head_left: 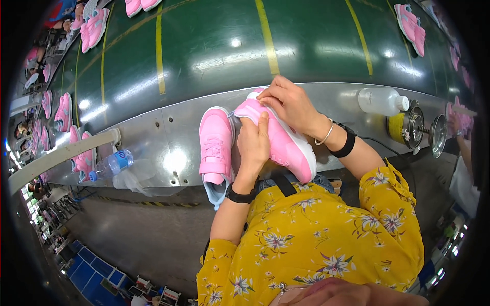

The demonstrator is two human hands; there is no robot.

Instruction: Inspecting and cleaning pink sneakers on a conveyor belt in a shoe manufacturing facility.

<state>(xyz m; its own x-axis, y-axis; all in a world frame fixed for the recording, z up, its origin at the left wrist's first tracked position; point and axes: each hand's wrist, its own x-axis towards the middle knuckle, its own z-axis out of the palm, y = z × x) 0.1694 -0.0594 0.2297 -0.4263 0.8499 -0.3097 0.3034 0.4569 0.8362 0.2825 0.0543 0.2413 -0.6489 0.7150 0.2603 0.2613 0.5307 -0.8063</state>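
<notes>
Fingers [277, 93] — on one pink shoe [287, 145]

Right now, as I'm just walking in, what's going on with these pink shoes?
A person in a yellow floral top holds a pink shoe in the left hand, while the right hand has its fingers gathered at the shoe's far end, possibly pinching it. A second pink shoe sits upright to the left on the metal ledge, its heel past the near edge. More pink shoes are on the green belt beyond.
</notes>
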